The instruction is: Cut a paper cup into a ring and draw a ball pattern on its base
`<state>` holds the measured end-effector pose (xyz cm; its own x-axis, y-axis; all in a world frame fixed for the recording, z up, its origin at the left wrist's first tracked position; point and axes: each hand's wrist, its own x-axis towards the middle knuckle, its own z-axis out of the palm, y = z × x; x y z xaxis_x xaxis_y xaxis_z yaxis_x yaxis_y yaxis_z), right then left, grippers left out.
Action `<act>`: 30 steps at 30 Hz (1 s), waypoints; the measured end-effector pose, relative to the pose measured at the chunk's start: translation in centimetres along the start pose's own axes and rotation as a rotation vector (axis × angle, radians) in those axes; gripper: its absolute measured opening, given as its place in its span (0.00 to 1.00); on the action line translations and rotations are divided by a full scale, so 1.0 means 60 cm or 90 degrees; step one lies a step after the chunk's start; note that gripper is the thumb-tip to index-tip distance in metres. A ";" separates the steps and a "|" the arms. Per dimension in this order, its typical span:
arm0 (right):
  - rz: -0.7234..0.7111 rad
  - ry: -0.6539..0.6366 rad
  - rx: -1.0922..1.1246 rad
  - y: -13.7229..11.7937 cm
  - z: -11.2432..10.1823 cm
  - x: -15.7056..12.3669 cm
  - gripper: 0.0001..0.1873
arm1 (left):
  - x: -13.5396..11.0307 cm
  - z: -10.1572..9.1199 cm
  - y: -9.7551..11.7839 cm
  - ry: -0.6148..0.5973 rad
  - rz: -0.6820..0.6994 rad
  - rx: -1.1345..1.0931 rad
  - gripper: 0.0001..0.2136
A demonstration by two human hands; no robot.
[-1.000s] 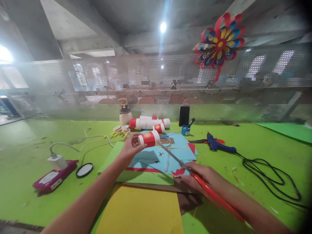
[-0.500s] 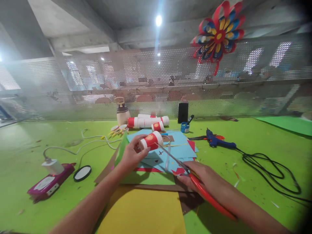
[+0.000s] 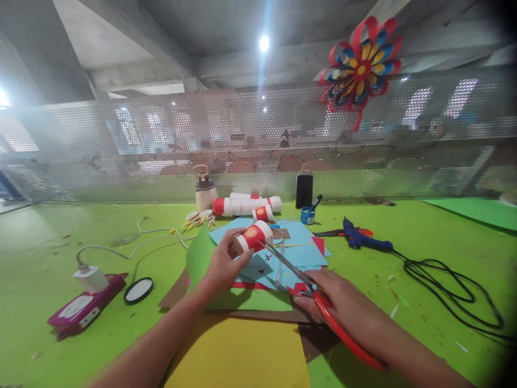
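My left hand (image 3: 228,258) is closed around a red and white paper cup (image 3: 253,237), which lies tilted on its side in the air above the papers. In my right hand (image 3: 335,296) is a pair of scissors (image 3: 343,337) with red handles. The blade tips reach the cup's side near its right end; whether they pierce the paper cannot be made out. Under both hands lie light blue paper sheets (image 3: 301,250), with small dark and red scraps on them. Another red and white cup (image 3: 263,213) lies just behind the held one.
Stacked cups (image 3: 250,206) lie at the back beside a bottle (image 3: 205,194). A blue glue gun (image 3: 365,237) with a coiled black cord (image 3: 448,283) is at right. A purple power strip (image 3: 86,307) and a round black-rimmed disc (image 3: 138,291) are at left. Yellow paper (image 3: 242,353) lies in front.
The view has tipped slightly, so everything sits a little lower. Both hands keep their holds, and the cup and scissors stay in nearly the same position relative to each other.
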<state>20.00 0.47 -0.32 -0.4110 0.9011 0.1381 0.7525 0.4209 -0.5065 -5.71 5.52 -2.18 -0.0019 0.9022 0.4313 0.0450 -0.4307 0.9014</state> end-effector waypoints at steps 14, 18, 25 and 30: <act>-0.080 0.038 -0.161 -0.002 0.004 -0.008 0.23 | -0.008 0.017 -0.006 -0.060 -0.030 0.019 0.32; -0.081 0.052 -0.205 0.000 0.005 -0.013 0.24 | -0.012 0.021 0.004 -0.046 -0.041 0.052 0.31; -0.035 0.011 -0.146 -0.002 0.008 -0.012 0.22 | -0.013 0.025 0.002 -0.026 -0.034 0.079 0.33; -0.023 -0.066 0.017 -0.016 -0.002 -0.010 0.14 | -0.013 0.022 -0.010 0.012 0.000 0.106 0.34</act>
<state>19.59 -0.48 0.20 -0.4900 0.8690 0.0689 0.7229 0.4493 -0.5249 -4.42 5.10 -3.09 -0.0211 0.9007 0.4340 0.2097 -0.4204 0.8828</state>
